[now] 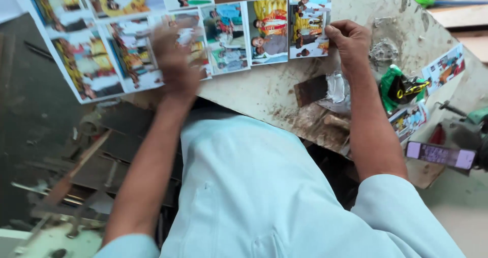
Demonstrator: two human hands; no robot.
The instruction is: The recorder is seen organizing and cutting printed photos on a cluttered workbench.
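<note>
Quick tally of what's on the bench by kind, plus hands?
Hands: 2, left, right
Photo sheet: 1
Loose photos: 2
Green bag: 1
Phone: 1
Total: 7

A row of printed photos (223, 37) is lying along the far edge of the counter (274, 93). The left hand (175, 59) is resting on the row's middle, the right hand (348, 39) touching its right end. Right of that hand, a bag (401, 87) is sitting near more photos (442, 67).
</note>
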